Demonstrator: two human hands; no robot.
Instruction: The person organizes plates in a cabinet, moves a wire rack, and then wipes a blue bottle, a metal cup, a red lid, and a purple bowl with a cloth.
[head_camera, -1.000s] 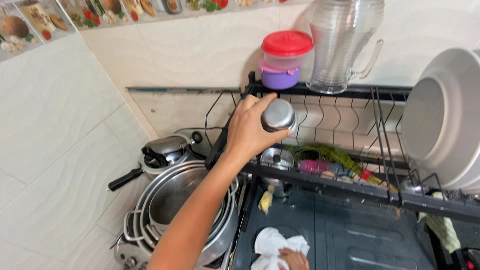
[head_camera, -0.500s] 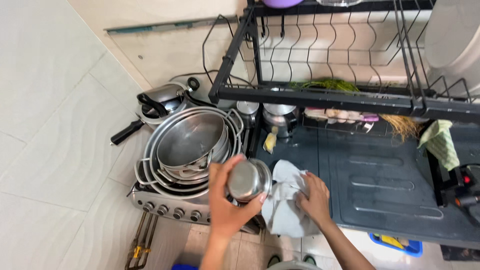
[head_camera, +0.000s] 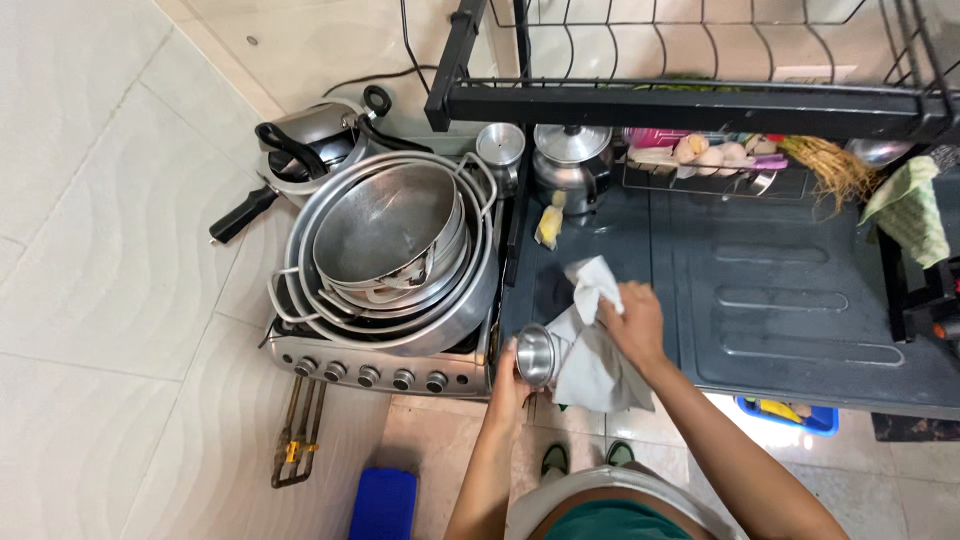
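Small steel cup (head_camera: 537, 355): left hand (head_camera: 508, 378) is gripping it, fingers clamped, at the table (head_camera: 790, 300) edge. Right hand (head_camera: 632, 322) is bunching white cloth (head_camera: 592, 350) against it; wiping looks just begun.

Right of the cloth (head_camera: 595, 350) the dark desk (head_camera: 800, 300) lies open; left, stacked pots (head_camera: 390, 250) block; the rack (head_camera: 690, 105) bars overhead.

A home kitchen: stacked steel pots (head_camera: 385, 250) on a stove (head_camera: 370, 372), beneath a black dish rack (head_camera: 690, 105).
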